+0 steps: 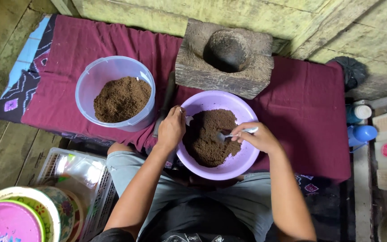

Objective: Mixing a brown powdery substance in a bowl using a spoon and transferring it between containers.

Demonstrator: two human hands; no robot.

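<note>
Spoon (236, 134) gripped in right hand (258, 137), left hand (172, 127) seemingly pinching purple bowl (242, 161) on maroon cloth (301, 103)

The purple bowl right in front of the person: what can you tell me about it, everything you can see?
The purple bowl is round, smooth and pale lilac, plastic by its look. It sits upright on the maroon cloth, just before the stone mortar. Dark brown powder fills most of its middle, leaving the rim and right wall bare. The left hand grips its left rim, and the right hand holds a metal spoon dipped into the powder.
</note>
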